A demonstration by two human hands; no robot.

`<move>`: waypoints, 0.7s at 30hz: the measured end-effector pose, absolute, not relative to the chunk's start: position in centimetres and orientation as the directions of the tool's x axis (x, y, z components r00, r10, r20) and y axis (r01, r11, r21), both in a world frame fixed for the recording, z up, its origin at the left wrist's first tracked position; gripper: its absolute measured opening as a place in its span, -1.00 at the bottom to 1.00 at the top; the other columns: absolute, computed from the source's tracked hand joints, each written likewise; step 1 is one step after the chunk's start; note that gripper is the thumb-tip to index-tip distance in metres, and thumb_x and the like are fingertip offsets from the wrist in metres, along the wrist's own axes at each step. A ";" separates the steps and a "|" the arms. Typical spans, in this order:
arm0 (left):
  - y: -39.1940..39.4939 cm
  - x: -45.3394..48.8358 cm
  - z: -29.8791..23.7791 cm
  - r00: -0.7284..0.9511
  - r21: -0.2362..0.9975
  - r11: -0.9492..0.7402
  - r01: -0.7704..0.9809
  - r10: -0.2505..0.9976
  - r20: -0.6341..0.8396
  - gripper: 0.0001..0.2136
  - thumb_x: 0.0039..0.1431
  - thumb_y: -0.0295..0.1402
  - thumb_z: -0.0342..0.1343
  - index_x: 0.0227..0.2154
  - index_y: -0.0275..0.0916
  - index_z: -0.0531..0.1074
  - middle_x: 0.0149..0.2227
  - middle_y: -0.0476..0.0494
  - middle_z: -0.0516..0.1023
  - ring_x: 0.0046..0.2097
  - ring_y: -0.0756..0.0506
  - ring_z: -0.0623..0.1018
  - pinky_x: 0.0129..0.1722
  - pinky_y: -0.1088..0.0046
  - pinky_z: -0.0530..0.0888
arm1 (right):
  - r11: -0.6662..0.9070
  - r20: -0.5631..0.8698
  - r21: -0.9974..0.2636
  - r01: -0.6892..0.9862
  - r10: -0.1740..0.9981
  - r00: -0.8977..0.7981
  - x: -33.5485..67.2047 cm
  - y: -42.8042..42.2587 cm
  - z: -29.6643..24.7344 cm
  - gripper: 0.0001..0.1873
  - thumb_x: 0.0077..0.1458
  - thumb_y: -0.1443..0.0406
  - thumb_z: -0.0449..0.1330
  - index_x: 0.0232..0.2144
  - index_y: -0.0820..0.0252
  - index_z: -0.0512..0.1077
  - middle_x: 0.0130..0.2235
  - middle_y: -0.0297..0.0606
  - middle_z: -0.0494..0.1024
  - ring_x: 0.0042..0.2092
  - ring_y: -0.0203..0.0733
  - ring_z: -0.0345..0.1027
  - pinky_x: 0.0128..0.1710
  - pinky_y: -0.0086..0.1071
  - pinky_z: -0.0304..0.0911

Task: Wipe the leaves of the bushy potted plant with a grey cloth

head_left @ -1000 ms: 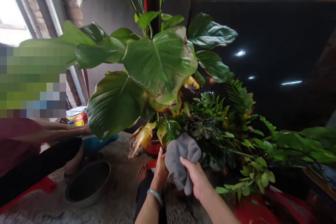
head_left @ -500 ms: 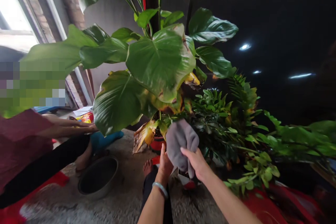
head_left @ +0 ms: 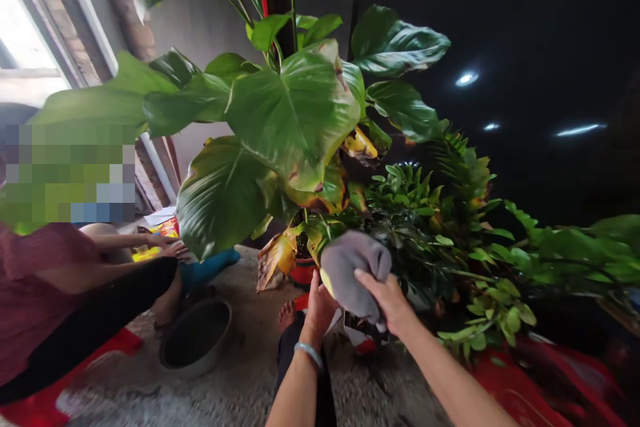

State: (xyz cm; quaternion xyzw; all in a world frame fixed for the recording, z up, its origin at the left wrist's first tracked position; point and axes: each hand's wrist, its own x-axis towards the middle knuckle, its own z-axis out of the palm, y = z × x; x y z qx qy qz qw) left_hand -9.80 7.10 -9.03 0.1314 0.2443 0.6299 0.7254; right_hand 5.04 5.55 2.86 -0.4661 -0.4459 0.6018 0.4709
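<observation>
My right hand is closed on a grey cloth, with the thumb pressed on its near side. A thin yellow-green strip shows along the cloth's left edge; whether it belongs to a leaf or to the cloth I cannot tell. Just left of the cloth, my left hand has its thumb pointing up, and its other fingers are mostly hidden. A bracelet circles the left wrist. Above both hands spreads a large potted plant with a broad green leaf. Behind them are a withered yellow-brown leaf and a red pot.
At left sits another person, arms stretched forward, beside a dark basin on the rough floor. Bushy green plants crowd the right side, before a dark glossy panel. A red object lies at lower right.
The cloth and my right hand have shifted slightly right, and the cloth looks more bunched. A yellow-green strip now shows at its edge. The camera view has moved a little.
</observation>
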 end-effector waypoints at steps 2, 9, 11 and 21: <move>6.7 -9.7 -8.8 0.079 0.488 0.183 -0.853 0.971 -0.226 -0.52 0.07 0.04 0.08 -0.24 -0.31 0.56 -0.30 -0.28 0.65 -0.08 -0.34 0.57 0.01 0.16 0.38 | -0.231 -0.209 -0.968 -0.101 0.960 -0.187 5.1 4.5 0.2 -0.59 -0.40 0.14 0.42 -0.42 0.24 0.57 -0.39 -0.08 0.67 -0.24 0.14 0.55 -0.21 -0.13 0.42; 6.0 -9.2 -8.3 -0.083 0.535 0.131 -0.835 0.930 -0.357 -0.86 0.04 -0.41 0.13 -0.56 -0.30 0.51 -0.61 -0.10 0.54 -0.44 -0.15 0.55 -0.19 0.29 0.43 | -0.246 -0.214 -0.960 -0.132 0.953 -0.214 5.8 4.0 -1.1 -0.63 -0.52 0.30 0.47 -0.48 0.14 0.57 -0.45 -0.27 0.65 -0.31 0.02 0.52 -0.23 -0.21 0.39; 6.1 -9.4 -8.2 -0.129 0.535 0.086 -0.841 0.927 -0.351 -0.89 -0.04 -0.41 0.17 -0.62 -0.27 0.48 -0.66 -0.03 0.50 -0.51 -0.10 0.50 -0.27 0.33 0.44 | -0.245 -0.212 -0.947 -0.209 0.963 -0.169 5.8 4.2 -0.5 -0.58 -0.56 0.25 0.48 -0.47 0.12 0.55 -0.47 -0.33 0.64 -0.35 -0.03 0.49 -0.27 -0.23 0.38; 5.8 -8.8 -8.9 -0.295 0.580 -0.067 -0.812 0.904 -0.308 -0.84 -0.23 -0.33 0.31 -0.54 -0.24 0.47 -0.56 0.00 0.51 -0.40 -0.13 0.52 -0.26 0.36 0.42 | -0.581 -0.552 -0.662 -0.473 0.805 -0.216 2.6 0.1 -3.7 -0.53 -0.49 0.07 0.45 -0.47 0.17 0.51 -0.46 -0.24 0.61 -0.35 -0.04 0.45 -0.41 -0.12 0.39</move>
